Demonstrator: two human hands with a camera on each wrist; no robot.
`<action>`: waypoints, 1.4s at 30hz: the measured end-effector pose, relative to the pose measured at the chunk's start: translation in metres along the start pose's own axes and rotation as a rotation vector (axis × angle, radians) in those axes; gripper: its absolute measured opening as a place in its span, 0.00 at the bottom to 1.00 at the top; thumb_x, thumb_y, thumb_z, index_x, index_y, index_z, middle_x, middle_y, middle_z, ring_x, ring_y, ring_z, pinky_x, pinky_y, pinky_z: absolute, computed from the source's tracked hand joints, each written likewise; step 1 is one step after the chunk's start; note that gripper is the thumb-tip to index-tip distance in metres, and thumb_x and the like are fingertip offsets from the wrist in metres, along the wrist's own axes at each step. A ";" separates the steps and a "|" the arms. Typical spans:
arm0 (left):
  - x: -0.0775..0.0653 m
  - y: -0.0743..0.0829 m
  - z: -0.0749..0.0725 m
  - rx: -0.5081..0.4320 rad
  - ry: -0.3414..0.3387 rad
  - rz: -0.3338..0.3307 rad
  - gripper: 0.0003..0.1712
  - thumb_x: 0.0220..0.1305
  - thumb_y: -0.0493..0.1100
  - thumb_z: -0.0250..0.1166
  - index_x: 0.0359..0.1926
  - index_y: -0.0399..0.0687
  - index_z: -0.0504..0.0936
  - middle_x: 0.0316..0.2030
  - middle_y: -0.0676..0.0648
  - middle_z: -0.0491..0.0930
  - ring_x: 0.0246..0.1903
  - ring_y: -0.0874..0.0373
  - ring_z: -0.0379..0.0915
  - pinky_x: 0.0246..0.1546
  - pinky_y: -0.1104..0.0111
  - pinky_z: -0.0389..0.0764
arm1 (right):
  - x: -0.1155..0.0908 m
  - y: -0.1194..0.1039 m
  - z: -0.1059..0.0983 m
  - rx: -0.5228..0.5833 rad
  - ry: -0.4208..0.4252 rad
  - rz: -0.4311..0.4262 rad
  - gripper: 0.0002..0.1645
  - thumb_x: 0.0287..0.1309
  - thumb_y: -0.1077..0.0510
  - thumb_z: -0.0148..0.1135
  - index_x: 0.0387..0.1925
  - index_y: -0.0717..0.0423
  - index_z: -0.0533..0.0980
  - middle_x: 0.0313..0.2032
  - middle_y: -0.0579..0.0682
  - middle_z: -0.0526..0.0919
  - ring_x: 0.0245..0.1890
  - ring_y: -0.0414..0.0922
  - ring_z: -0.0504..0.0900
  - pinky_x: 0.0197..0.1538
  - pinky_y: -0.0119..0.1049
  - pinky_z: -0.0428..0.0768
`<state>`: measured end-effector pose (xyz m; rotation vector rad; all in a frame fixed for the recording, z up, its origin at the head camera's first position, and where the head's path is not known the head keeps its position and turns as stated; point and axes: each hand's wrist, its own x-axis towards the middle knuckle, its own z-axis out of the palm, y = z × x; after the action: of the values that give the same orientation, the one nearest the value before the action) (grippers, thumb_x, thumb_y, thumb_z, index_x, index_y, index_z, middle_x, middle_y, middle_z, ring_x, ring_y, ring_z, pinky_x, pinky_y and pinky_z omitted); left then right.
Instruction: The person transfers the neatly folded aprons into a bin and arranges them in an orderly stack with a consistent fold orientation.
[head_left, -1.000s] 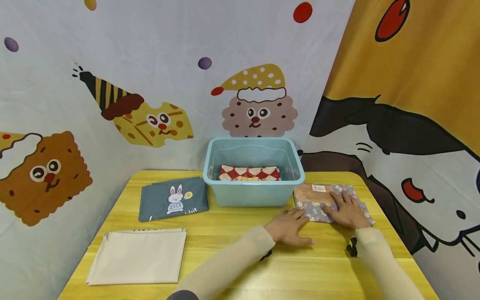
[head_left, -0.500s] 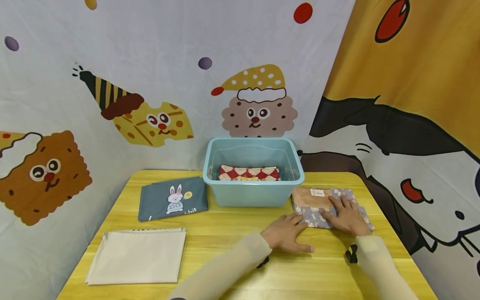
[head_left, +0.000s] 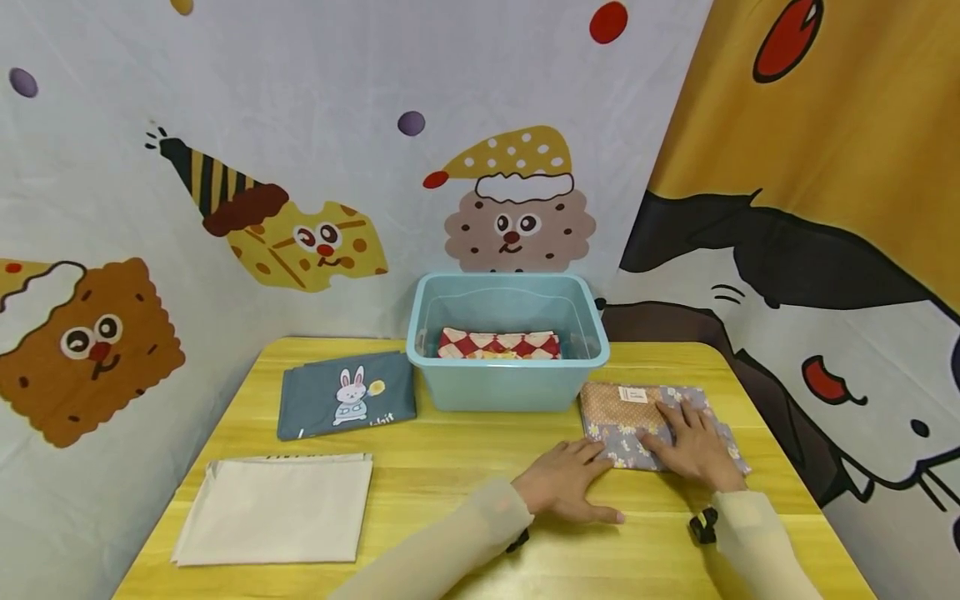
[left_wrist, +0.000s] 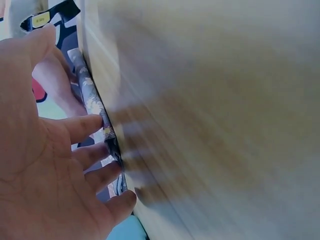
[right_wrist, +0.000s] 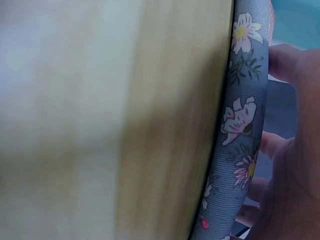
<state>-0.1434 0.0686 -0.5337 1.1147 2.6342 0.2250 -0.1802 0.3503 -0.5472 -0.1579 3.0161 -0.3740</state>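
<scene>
A folded floral cloth [head_left: 660, 417], grey-blue with small white and yellow flowers, lies flat on the yellow wooden table [head_left: 465, 467] at about 3 o'clock from the table's middle. Its far left part shows an orange dotted side with a small white label. The right hand [head_left: 693, 442] rests flat on top of the cloth, fingers straight and slightly spread, pressing it down; it grips nothing. The right wrist view shows the cloth's [right_wrist: 242, 125] folded edge lying against the wood, with the fingers [right_wrist: 287, 62] on the cloth beyond that edge. The left hand [head_left: 570, 483] lies flat on the table at the cloth's 8 o'clock corner, fingers straight and spread, their tips touching the cloth's near left edge. The left wrist view shows those fingertips [left_wrist: 95, 122] meeting the cloth's [left_wrist: 92, 105] edge.

Just beside the cloth, at its 10 o'clock, stands a light blue plastic bin [head_left: 508, 379] holding a red and white checked cloth [head_left: 498, 343]. Past the bin, at 9 o'clock, lies a folded dark blue cloth [head_left: 345, 404] printed with a white rabbit. At 8 o'clock from the floral cloth, well apart from it, lies a folded cream cloth [head_left: 277, 508]. Nothing lies between the hands and the floral cloth.
</scene>
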 end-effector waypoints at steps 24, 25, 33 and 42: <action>-0.032 0.004 -0.008 -0.075 -0.082 0.041 0.47 0.64 0.83 0.46 0.79 0.74 0.56 0.82 0.61 0.47 0.81 0.61 0.42 0.81 0.58 0.51 | -0.037 -0.020 0.003 0.003 0.005 0.016 0.54 0.68 0.25 0.50 0.78 0.59 0.58 0.75 0.79 0.51 0.71 0.83 0.49 0.64 0.84 0.55; -0.033 0.004 -0.007 -0.073 -0.081 0.045 0.47 0.64 0.83 0.46 0.79 0.74 0.56 0.81 0.61 0.47 0.81 0.60 0.43 0.81 0.58 0.51 | -0.039 -0.021 0.003 0.004 -0.001 0.021 0.54 0.67 0.25 0.50 0.78 0.59 0.58 0.75 0.78 0.50 0.71 0.83 0.49 0.64 0.84 0.55; -0.048 0.003 -0.006 -0.087 -0.077 0.083 0.46 0.66 0.82 0.46 0.80 0.73 0.56 0.81 0.60 0.47 0.81 0.60 0.44 0.81 0.56 0.52 | -0.048 -0.029 0.007 0.004 -0.008 0.028 0.56 0.66 0.23 0.50 0.78 0.58 0.59 0.75 0.78 0.51 0.71 0.83 0.49 0.62 0.85 0.56; -0.064 -0.003 0.000 -0.119 -0.061 0.094 0.46 0.66 0.81 0.46 0.79 0.73 0.57 0.81 0.60 0.48 0.81 0.60 0.46 0.81 0.54 0.53 | -0.053 -0.043 0.013 -0.016 0.010 0.031 0.57 0.65 0.21 0.50 0.77 0.57 0.60 0.75 0.78 0.52 0.71 0.84 0.50 0.60 0.86 0.57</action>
<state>-0.1030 0.0203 -0.5228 1.1867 2.4827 0.3558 -0.1221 0.3115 -0.5448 -0.1099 3.0282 -0.3488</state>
